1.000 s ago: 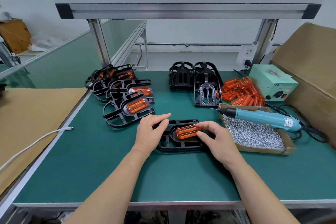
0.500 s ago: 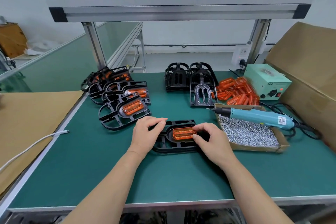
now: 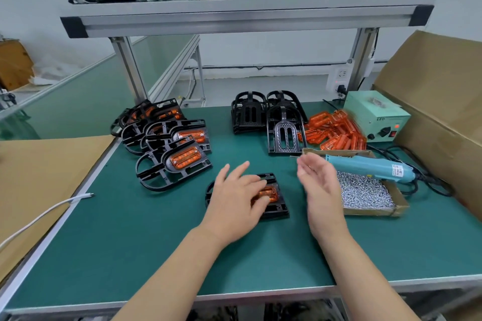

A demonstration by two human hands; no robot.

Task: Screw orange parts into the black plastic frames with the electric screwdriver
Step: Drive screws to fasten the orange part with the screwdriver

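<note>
Assembly work on a green counter.
Left hand lies flat, fingers spread, on a black plastic frame holding a translucent orange part; right hand hovers open, empty.

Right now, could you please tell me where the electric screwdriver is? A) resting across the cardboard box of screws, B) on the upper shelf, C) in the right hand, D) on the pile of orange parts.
A: the electric screwdriver lies across the box of screws, and the open right hand holds nothing.
</note>
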